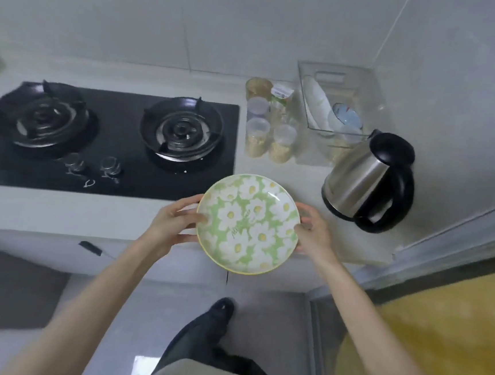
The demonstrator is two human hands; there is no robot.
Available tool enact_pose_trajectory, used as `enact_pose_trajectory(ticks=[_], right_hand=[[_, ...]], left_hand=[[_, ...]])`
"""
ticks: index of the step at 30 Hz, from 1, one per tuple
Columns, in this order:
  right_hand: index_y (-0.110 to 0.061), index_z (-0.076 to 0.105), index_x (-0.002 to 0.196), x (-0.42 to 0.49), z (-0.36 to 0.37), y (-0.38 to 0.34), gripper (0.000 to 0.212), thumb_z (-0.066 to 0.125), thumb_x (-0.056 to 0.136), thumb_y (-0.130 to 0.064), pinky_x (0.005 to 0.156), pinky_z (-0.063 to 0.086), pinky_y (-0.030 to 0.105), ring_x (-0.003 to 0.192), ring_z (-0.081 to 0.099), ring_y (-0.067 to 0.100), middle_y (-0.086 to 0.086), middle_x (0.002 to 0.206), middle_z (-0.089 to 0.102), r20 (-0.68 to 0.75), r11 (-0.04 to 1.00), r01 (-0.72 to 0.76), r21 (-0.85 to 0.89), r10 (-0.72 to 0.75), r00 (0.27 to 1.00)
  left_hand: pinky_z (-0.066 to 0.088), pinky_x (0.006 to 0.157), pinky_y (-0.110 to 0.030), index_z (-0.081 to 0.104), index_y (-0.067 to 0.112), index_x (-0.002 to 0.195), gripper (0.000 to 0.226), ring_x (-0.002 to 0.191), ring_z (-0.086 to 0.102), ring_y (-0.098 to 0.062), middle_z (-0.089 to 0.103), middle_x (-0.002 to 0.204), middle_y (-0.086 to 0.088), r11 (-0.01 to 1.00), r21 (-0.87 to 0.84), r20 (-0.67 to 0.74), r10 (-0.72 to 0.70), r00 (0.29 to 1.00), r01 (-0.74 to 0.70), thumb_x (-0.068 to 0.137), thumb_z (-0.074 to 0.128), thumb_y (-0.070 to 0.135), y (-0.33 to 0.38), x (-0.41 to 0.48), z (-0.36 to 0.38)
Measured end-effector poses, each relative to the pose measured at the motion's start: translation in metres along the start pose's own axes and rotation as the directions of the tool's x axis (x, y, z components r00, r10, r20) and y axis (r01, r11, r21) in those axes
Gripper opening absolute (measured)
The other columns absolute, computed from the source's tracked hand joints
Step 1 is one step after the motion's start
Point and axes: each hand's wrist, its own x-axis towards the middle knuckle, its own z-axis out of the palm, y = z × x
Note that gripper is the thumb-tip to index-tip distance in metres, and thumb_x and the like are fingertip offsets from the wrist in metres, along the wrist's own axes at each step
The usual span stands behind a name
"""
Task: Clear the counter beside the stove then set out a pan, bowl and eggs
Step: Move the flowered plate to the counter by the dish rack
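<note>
A green bowl with white flowers point(247, 224) is held over the front edge of the white counter point(88, 215), just right of the black two-burner stove point(103, 142). My left hand point(174, 221) grips its left rim with the thumb on top. My right hand point(314, 232) grips its right rim the same way. No pan and no eggs are in sight.
A steel kettle with a black handle point(366, 181) stands on the counter at the right. Several lidded jars point(271, 123) cluster behind the bowl. A clear bin with dishes point(337, 101) sits in the back corner. The wall is close behind.
</note>
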Motion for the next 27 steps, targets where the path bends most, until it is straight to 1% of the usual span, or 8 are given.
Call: enact_pose_trajectory(ticks=[2, 7, 10, 14, 18, 20, 23, 27], right_hand=[[-0.032, 0.057, 0.121, -0.011, 0.020, -0.015, 0.041, 0.051, 0.086, -0.011, 0.058, 0.055, 0.031, 0.089, 0.065, 0.012, 0.001, 0.110, 0.061, 0.075, 0.999, 0.038, 0.004, -0.039, 0.996], [-0.036, 0.063, 0.113, -0.048, 0.092, -0.048, 0.036, 0.058, 0.083, -0.018, 0.071, 0.060, 0.039, 0.090, 0.069, 0.013, -0.002, 0.104, 0.068, 0.241, 0.990, 0.141, 0.030, -0.144, 0.960], [-0.035, 0.061, 0.115, -0.072, 0.139, -0.068, 0.036, 0.058, 0.085, -0.015, 0.063, 0.057, 0.031, 0.088, 0.069, 0.014, -0.002, 0.101, 0.066, 0.346, 0.982, 0.184, 0.051, -0.190, 0.919], [-0.037, 0.061, 0.110, -0.125, 0.228, -0.090, 0.033, 0.058, 0.086, -0.015, 0.061, 0.057, 0.030, 0.090, 0.068, 0.012, -0.006, 0.103, 0.066, 0.530, 0.963, 0.266, 0.052, -0.252, 0.809], [-0.035, 0.060, 0.112, -0.192, 0.316, -0.100, 0.034, 0.055, 0.086, -0.013, 0.074, 0.059, 0.040, 0.095, 0.066, 0.015, -0.008, 0.102, 0.063, 0.647, 0.935, 0.354, 0.024, -0.284, 0.708], [-0.037, 0.060, 0.112, -0.239, 0.367, -0.100, 0.037, 0.053, 0.086, -0.011, 0.074, 0.058, 0.039, 0.097, 0.065, 0.017, -0.008, 0.102, 0.064, 0.713, 0.914, 0.402, 0.044, -0.311, 0.628], [-0.041, 0.062, 0.107, -0.316, 0.434, -0.095, 0.033, 0.056, 0.086, -0.016, 0.077, 0.058, 0.040, 0.094, 0.067, 0.016, -0.008, 0.100, 0.067, 0.796, 0.897, 0.430, 0.101, -0.332, 0.506], [-0.033, 0.065, 0.114, -0.408, 0.508, -0.084, 0.034, 0.056, 0.086, -0.015, 0.079, 0.057, 0.040, 0.086, 0.068, 0.018, -0.007, 0.092, 0.072, 0.851, 0.872, 0.466, 0.152, -0.355, 0.386]], left_hand=[[0.058, 0.065, -0.032, 0.067, 0.028, 0.116, 0.043, 0.094, 0.071, -0.020, 0.074, 0.103, -0.001, 0.999, -0.038, -0.073, 0.035, 0.997, -0.037, 0.081, 0.070, 0.004, -0.004, -0.028, -0.024], [0.059, 0.068, -0.031, 0.065, 0.029, 0.118, 0.040, 0.083, 0.072, -0.013, 0.075, 0.097, 0.003, 0.980, -0.139, -0.292, 0.099, 0.951, -0.144, 0.084, 0.069, 0.008, -0.019, -0.101, -0.090], [0.060, 0.072, -0.035, 0.063, 0.027, 0.122, 0.039, 0.084, 0.071, -0.012, 0.074, 0.100, 0.001, 0.963, -0.176, -0.408, 0.117, 0.906, -0.203, 0.087, 0.067, 0.011, -0.032, -0.147, -0.129], [0.060, 0.068, -0.036, 0.063, 0.021, 0.123, 0.037, 0.096, 0.070, -0.025, 0.073, 0.104, -0.006, 0.916, -0.234, -0.617, 0.120, 0.778, -0.327, 0.088, 0.066, 0.010, -0.061, -0.230, -0.194], [0.059, 0.063, -0.029, 0.064, 0.023, 0.119, 0.033, 0.081, 0.072, -0.013, 0.073, 0.100, 0.000, 0.885, -0.235, -0.753, 0.095, 0.651, -0.402, 0.090, 0.063, 0.008, -0.095, -0.314, -0.251], [0.060, 0.067, -0.031, 0.063, 0.024, 0.122, 0.036, 0.084, 0.071, -0.012, 0.072, 0.103, 0.002, 0.872, -0.220, -0.821, 0.077, 0.566, -0.437, 0.089, 0.064, 0.011, -0.118, -0.365, -0.284], [0.058, 0.064, -0.028, 0.063, 0.024, 0.123, 0.035, 0.086, 0.070, -0.011, 0.071, 0.100, 0.003, 0.854, -0.197, -0.895, 0.043, 0.443, -0.481, 0.090, 0.064, 0.013, -0.152, -0.440, -0.326], [0.058, 0.066, -0.029, 0.063, 0.026, 0.123, 0.034, 0.094, 0.068, -0.016, 0.070, 0.108, -0.004, 0.823, -0.160, -0.961, -0.003, 0.278, -0.545, 0.090, 0.064, 0.016, -0.198, -0.526, -0.365]])
